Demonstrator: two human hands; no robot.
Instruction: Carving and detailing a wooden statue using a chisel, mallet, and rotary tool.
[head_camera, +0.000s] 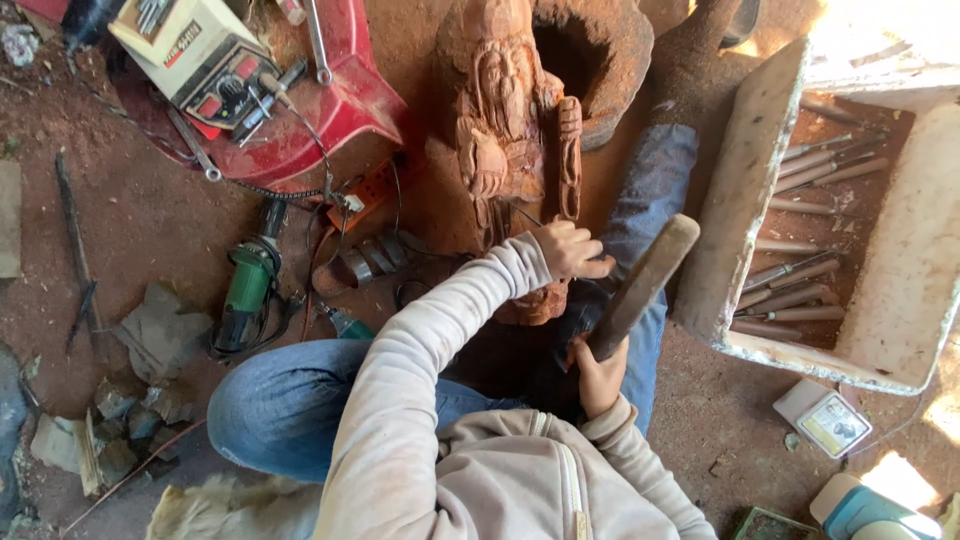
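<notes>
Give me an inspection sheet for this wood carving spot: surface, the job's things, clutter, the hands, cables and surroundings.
Surface: bare reddish dirt floor, dusty.
Job's things: carved wooden figure lying between the person's legs; wooden mallet; a thin tool under the left hand, mostly hidden.
Clutter: broken scraps at the left; metal rings; wrench on a red panel.
Hands: left hand closed on the thin tool against the figure; right hand with its grip shut on the mallet handle.
Cables: black cords run to an orange power strip; green angle grinder beside them.
Surroundings: open box of wooden-handled chisels at the right; hollowed log behind the figure.
</notes>
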